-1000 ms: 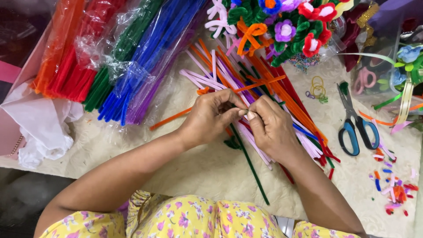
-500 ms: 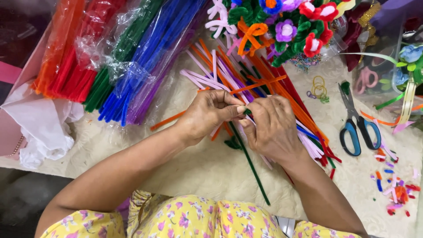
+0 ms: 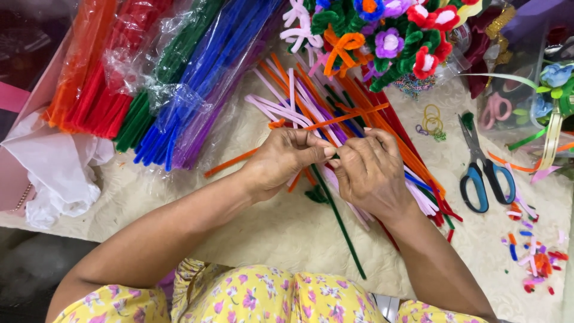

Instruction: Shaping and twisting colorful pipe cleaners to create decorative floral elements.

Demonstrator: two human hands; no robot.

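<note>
Both hands met at the picture's centre over a loose pile of pipe cleaners (image 3: 335,113). The left hand (image 3: 284,160) and right hand (image 3: 371,173) had their fingers curled narrow, pinching a dark green pipe cleaner (image 3: 344,230) whose upper end was hidden between the fingertips; its stem trailed toward 6 o'clock. Blue-handled scissors (image 3: 481,170) lay at 3 o'clock (blades closed). Bagged bundles (image 3: 173,84) at 10 o'clock were cut off by the frame's top, as were the craft flowers (image 3: 388,36) at 12

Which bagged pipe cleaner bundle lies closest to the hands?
The purple bundle, rightmost of the wrapped bundles, beside the blue one. Orange, red and green lie farther from the left hand.
</note>
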